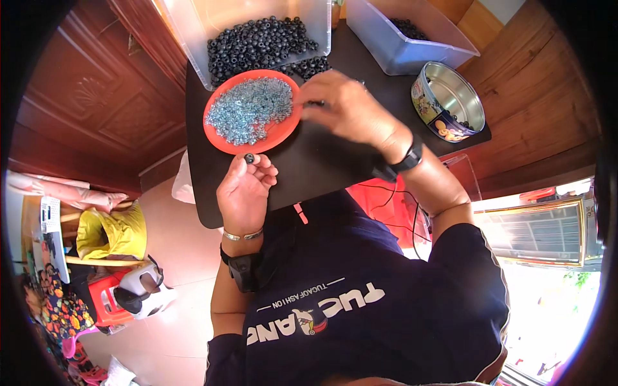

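Your left hand (244, 190) pinches a small black ring (249, 158) just below the orange plate (283, 132), while your right hand (351, 109), fingertips pressed together, reaches its silver washers (251, 106).

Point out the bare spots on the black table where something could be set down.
The black table is bare between the orange plate and the round tin, partly under the right hand, and along its near edge by the left hand. The far edge is crowded: the clear bin of black rings, the second bin and the plate.
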Demonstrator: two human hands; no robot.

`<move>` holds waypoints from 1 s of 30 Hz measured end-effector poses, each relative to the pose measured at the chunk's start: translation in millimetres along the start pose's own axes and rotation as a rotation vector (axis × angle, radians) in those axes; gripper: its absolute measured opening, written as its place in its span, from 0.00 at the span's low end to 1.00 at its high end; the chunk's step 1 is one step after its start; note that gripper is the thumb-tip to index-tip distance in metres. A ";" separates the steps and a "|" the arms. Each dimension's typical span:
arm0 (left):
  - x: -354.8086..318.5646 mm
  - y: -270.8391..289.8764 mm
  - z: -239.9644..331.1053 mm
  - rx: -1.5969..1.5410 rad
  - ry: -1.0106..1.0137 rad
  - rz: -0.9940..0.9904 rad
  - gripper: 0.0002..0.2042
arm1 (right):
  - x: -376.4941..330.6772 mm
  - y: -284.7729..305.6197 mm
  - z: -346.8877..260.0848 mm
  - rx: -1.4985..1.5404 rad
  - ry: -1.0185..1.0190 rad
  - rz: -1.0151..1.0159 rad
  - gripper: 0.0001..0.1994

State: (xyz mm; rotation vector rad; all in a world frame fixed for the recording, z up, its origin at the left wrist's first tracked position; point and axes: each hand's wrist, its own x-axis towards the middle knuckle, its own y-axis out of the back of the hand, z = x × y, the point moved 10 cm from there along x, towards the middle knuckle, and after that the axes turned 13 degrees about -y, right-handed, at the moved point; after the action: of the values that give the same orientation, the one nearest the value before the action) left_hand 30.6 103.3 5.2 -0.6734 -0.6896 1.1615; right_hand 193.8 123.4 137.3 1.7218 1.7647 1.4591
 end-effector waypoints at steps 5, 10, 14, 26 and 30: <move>-0.2 7.4 1.8 0.014 0.008 0.046 0.11 | -0.9 17.8 77.8 -0.199 -0.184 -0.046 0.06; -2.0 8.7 1.5 0.027 0.013 0.055 0.11 | -5.5 -0.8 85.3 -0.295 -0.164 -0.134 0.06; -1.3 7.7 2.2 0.031 0.009 0.056 0.11 | -4.9 -25.3 92.4 -0.506 -0.145 -0.202 0.07; 3.3 -12.1 -1.8 0.018 0.006 0.002 0.12 | 4.7 -38.3 59.0 1.014 -0.509 -0.350 0.09; 8.1 -29.0 0.1 -0.022 -0.004 -0.056 0.13 | 5.8 -59.9 30.6 1.287 -0.486 -0.369 0.09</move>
State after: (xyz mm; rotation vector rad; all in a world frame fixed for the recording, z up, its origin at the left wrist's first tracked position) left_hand 49.3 103.6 28.9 -0.6664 -0.7216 1.1059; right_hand 180.7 155.3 79.2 1.7282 2.6495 -0.4295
